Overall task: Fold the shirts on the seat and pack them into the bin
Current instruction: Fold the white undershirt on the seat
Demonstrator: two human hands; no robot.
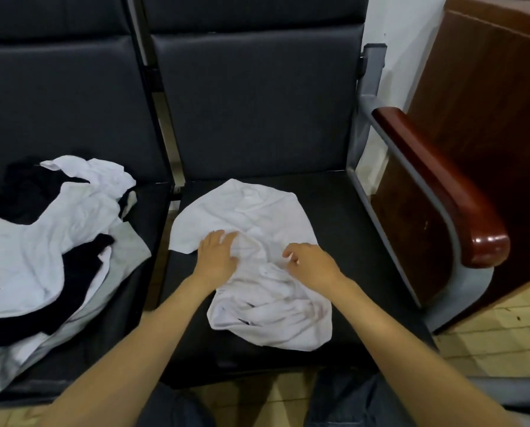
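A row of dark padded seats (257, 103) fills the view, with a glossy wooden armrest (442, 186) at the right end, a brown cabinet (488, 103) beyond it and pale floor tiles (503, 328) below. On the right seat lies 1 crumpled white shirt (257, 211), bunched toward the front edge. The left hand (217, 254) rests flat on it, fingers straight and spread, pressing the cloth. The right hand (306, 263) sits just beside it, fingers curled, pinching a fold of the same shirt. On the left seat, a pile of white and black shirts (42, 248) lies heaped, well apart from both hands.
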